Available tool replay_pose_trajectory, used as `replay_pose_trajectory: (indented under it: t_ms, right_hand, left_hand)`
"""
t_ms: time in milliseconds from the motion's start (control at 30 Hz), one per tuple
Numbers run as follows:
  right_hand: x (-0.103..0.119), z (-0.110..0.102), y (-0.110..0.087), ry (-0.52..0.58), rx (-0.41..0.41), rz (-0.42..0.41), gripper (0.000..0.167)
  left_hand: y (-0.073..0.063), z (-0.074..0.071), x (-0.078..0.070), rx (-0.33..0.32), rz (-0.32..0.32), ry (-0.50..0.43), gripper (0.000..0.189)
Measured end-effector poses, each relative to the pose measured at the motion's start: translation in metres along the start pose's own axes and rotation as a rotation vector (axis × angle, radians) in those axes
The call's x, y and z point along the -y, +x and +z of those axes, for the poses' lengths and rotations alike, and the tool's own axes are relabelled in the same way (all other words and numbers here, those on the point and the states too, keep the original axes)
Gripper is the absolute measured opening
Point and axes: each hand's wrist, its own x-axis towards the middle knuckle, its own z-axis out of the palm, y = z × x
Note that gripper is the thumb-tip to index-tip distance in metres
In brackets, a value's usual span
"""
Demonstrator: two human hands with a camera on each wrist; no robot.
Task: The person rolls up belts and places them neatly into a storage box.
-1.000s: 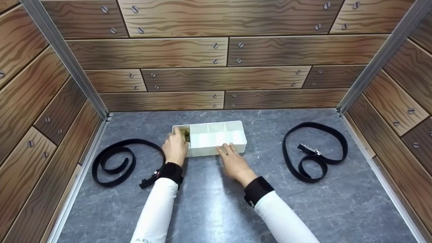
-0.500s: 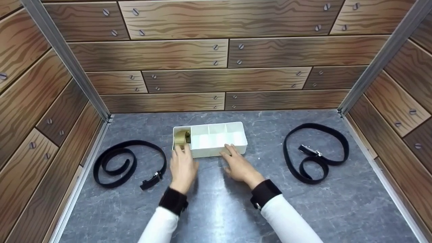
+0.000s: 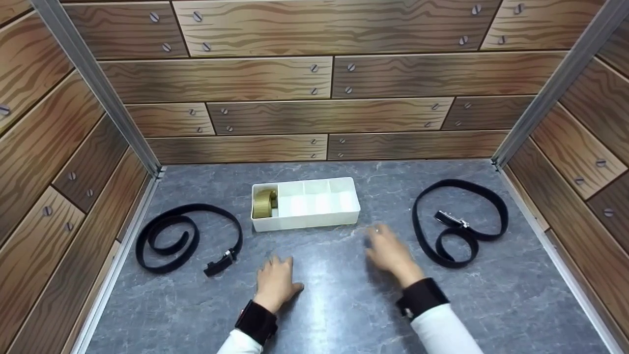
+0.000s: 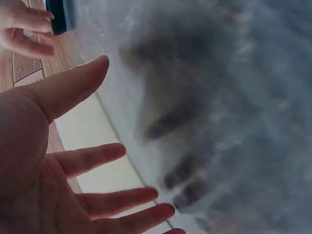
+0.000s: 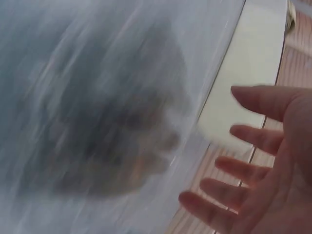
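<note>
A white divided box [image 3: 304, 221] sits on the grey surface. A rolled olive-gold band [image 3: 264, 203] with a dark piece beside it fills its left compartment. My left hand [image 3: 274, 282] is in front of the box, fingers spread and holding nothing; the left wrist view also shows those fingers [image 4: 109, 201] spread apart. Right of the box's front corner, my right hand [image 3: 390, 253] is blurred and apart from it. In the right wrist view its fingers [image 5: 243, 170] are extended with nothing in them.
A loosely coiled black belt [image 3: 144, 236] lies on the left, its buckle end [image 3: 220, 264] near my left hand. Another black belt [image 3: 502, 211] is looped on the right, beyond my right hand. Wood-patterned walls [image 3: 314, 113] enclose the back and sides.
My left hand has come off the box's left end and drawn back towards me. The right hand has left the front edge and moved right. The box and belts stay in place.
</note>
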Motion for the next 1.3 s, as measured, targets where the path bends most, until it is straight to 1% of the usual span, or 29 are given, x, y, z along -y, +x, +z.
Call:
replay_pose_trajectory:
  t_ms: [100,167,233,267,333,367,400,467,567,667,733,933,1033,1133,1200,1300]
  right_hand:
    - [-0.028,-0.013,-0.001,-0.074,-0.116,0.086,0.045]
    - [-0.045,-0.022,-0.003,-0.104,-0.198,0.151,0.042]
    - [-0.059,-0.03,-0.006,-0.116,-0.228,0.213,0.042]
    - [-0.064,-0.034,-0.008,-0.118,-0.219,0.24,0.043]
    - [-0.073,-0.038,-0.013,-0.114,-0.164,0.276,0.044]
    - [-0.077,-0.039,-0.015,-0.117,-0.129,0.28,0.045]
    - [-0.08,-0.04,-0.018,-0.121,-0.096,0.278,0.045]
    - [-0.084,-0.042,-0.022,-0.134,-0.052,0.271,0.04]
    - [-0.085,-0.043,-0.026,-0.177,-0.021,0.251,0.03]
    - [-0.08,-0.043,-0.028,-0.18,0.002,0.22,0.024]
    - [-0.073,-0.04,-0.028,-0.141,0.014,0.179,0.024]
    - [-0.04,-0.022,-0.022,0.016,0.001,0.05,0.038]
    - [-0.021,-0.011,-0.019,0.048,0.014,0.009,0.032]
    - [-0.001,0.0,-0.016,0.071,0.038,-0.041,0.017]
    - [0.011,0.007,-0.015,0.097,0.056,-0.098,0.009]
    - [0.027,0.016,-0.017,0.124,0.097,-0.173,0.006]
  left_hand:
    - [-0.001,0.002,0.003,0.027,0.007,0.009,0.06]
    - [0.0,0.003,0.005,0.026,0.015,0.01,0.059]
    - [0.0,0.004,0.007,0.021,0.024,0.014,0.059]
    - [0.0,0.005,0.008,0.017,0.028,0.017,0.059]
    - [0.0,0.005,0.009,0.011,0.033,0.024,0.059]
    - [0.0,0.005,0.009,0.007,0.033,0.027,0.059]
    - [0.0,0.006,0.01,0.007,0.033,0.028,0.059]
    - [0.0,0.006,0.01,0.005,0.036,0.028,0.058]
    - [0.0,0.005,0.011,0.003,0.04,0.024,0.057]
    - [0.0,0.004,0.011,0.004,0.042,0.022,0.055]
    - [-0.001,0.003,0.011,0.005,0.043,0.022,0.054]
    - [0.0,0.002,0.009,0.011,0.048,0.024,0.051]
    - [0.0,0.003,0.008,0.013,0.052,0.025,0.049]
    - [0.0,0.003,0.007,0.009,0.054,0.032,0.047]
    - [0.001,0.003,0.005,0.009,0.052,0.035,0.047]
    - [0.003,0.0,0.003,0.021,0.052,0.021,0.045]
